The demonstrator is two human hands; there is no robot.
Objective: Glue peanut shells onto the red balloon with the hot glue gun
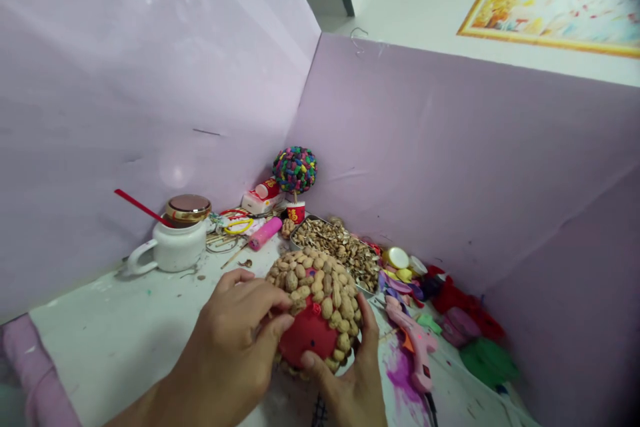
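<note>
A round ball (335, 280) covered in peanut shells is held over the white table. Part of its red surface (311, 333) shows bare, with a small red knot near its top edge. My right hand (353, 367) grips the ball from below and the right, thumb on the red area. My left hand (240, 333) is at the ball's left side, thumb and forefinger pinched together against the shells; what sits between the fingertips is too hidden to tell. Behind the ball a metal tray (294, 243) holds many broken shells.
A pink glue gun (413, 340) lies at the right, beside coloured clay pieces and lids. At the left stands a white mug (179, 247) with a jar on top. A multicoloured ball (295, 169) on a stick stands in the back corner.
</note>
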